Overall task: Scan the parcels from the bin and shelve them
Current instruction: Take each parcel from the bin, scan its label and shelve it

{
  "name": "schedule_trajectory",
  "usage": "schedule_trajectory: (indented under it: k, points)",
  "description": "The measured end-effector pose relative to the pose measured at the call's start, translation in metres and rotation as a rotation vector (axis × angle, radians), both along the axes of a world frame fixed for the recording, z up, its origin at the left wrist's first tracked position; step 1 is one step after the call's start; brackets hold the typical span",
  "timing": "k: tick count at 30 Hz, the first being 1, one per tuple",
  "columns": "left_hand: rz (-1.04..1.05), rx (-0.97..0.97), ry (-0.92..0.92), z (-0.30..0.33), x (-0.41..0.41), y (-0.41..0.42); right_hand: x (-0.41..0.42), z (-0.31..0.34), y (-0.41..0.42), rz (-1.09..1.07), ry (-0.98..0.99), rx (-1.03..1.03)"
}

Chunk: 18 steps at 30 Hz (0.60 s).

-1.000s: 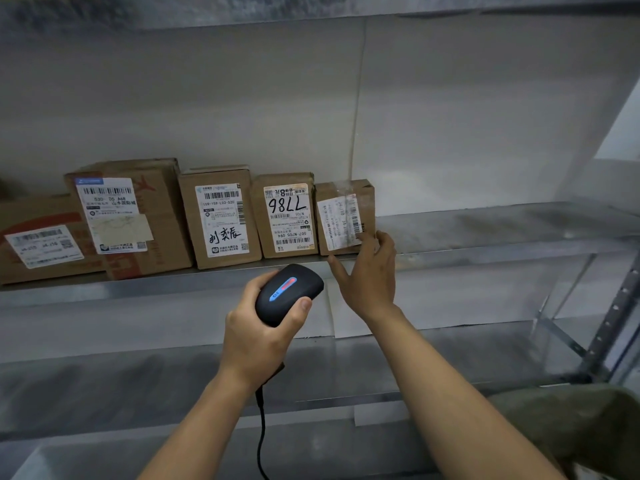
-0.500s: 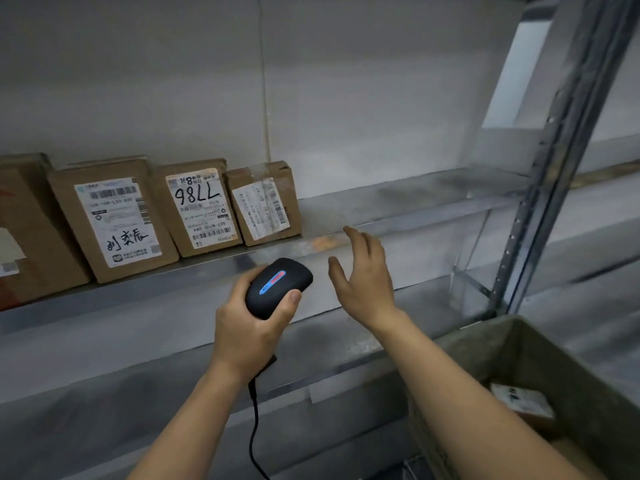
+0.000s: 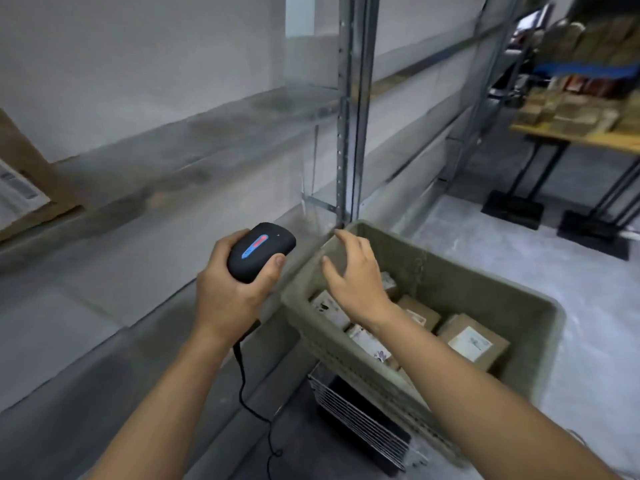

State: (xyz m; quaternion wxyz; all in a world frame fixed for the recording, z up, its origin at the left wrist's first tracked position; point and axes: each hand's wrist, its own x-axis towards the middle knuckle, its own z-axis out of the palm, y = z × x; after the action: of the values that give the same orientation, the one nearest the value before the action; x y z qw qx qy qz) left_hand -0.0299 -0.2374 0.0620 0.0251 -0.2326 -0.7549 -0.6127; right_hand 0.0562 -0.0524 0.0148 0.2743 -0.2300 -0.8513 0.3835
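The view has swung away from the row of shelved boxes toward the right end of the rack; one second ago four labelled boxes filled the shelf ahead, and now only a single shelved box (image 3: 24, 188) shows, cut by the left edge, standing on the metal shelf (image 3: 194, 143) with bare shelf running from it to the upright post (image 3: 349, 109). The grey bin (image 3: 519, 299) has come fully into view on the floor at the foot of that post, resting on a wire frame (image 3: 360, 420). Inside it lie several parcels (image 3: 472, 342), brown cartons with white labels, so the task is judged only partly complete and a further scan-and-shelve cycle is starting. The right hand (image 3: 353, 271), which one second ago touched the last box set on the shelf, has released it and now reaches over the near-left corner of the bin, fingers spread and loosely bent, holding nothing and touching no parcel. The left hand (image 3: 232, 289) has kept its grip on the black scanner (image 3: 260, 251), fingers wrapped round the body, thumb beside the red-and-blue button, cable (image 3: 252, 407) trailing downward. The likely next action is to lower the right hand onto a parcel, then present its label to the scanner. Tables loaded with goods stand well apart at far right.
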Motion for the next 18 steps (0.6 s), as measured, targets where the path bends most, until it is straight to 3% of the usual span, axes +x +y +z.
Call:
schedule_trajectory:
  k: [10,18]
  points:
    - [-0.351,-0.083,-0.086,-0.055,0.028,0.100,0.117,-0.087,0.059,-0.393,-0.234,-0.173]
    - [-0.416,-0.187,-0.090,-0.077,0.030,0.167,0.154,-0.140,0.115,-0.525,-0.344,-0.282]
